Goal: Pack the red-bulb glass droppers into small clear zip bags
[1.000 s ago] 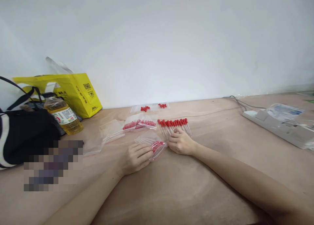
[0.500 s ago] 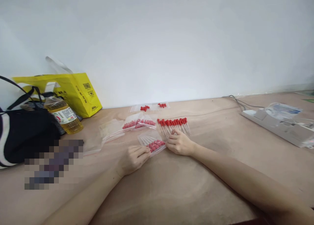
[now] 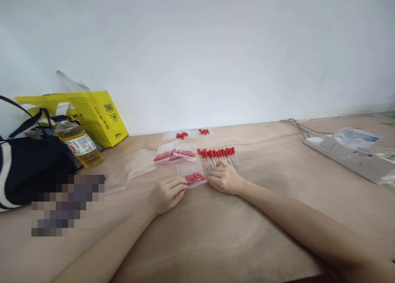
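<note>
A clear zip bag (image 3: 187, 170) of glass droppers with red rubber bulbs lies in front of me, the bulbs toward me. At its near left corner, my left hand (image 3: 169, 196) is closed in a pinch on the bag's edge. My right hand (image 3: 226, 179) is closed at the near right corner, fingers curled against the bag; its fingertips are partly hidden. Just beyond this hand, a row of loose droppers (image 3: 220, 153) lies side by side, red bulbs pointing away. Filled bags of droppers (image 3: 174, 153) overlap behind the bag I hold.
Flat clear bags (image 3: 140, 163) lie at the left. Near the wall, another bag holds small red pieces (image 3: 182, 135). An oil bottle (image 3: 80, 145), a yellow bag (image 3: 105, 118) and a black bag (image 3: 33, 172) stand left; a white power strip (image 3: 345, 159) lies right.
The held bag has turned straighter and moved slightly away from me, its near edge now flatter on the table. My left hand has shifted slightly with it; the right hand is nearly still.
</note>
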{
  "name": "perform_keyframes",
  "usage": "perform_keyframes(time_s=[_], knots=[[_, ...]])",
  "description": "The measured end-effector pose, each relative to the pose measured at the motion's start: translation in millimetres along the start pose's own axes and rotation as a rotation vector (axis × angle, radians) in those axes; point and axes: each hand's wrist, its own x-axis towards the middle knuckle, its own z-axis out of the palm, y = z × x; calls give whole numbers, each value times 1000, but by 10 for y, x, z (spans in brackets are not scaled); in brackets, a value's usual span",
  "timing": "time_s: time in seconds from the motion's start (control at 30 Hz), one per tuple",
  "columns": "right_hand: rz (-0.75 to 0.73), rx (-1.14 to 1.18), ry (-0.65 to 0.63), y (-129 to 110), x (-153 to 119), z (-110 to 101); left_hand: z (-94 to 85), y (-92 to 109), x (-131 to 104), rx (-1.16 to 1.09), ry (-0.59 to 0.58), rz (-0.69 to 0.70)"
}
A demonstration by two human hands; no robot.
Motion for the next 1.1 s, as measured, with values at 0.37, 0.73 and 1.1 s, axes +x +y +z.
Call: perform_keyframes(time_s=[0.37, 0.73, 1.1], knots=[[-66, -14, 96, -199, 128, 27, 161, 162, 181, 187, 128, 148], [-54, 1, 126, -242, 162, 32, 146, 139, 185, 210, 161, 268], [12, 29, 118, -217, 130, 25, 103, 143, 163, 190, 250, 229]])
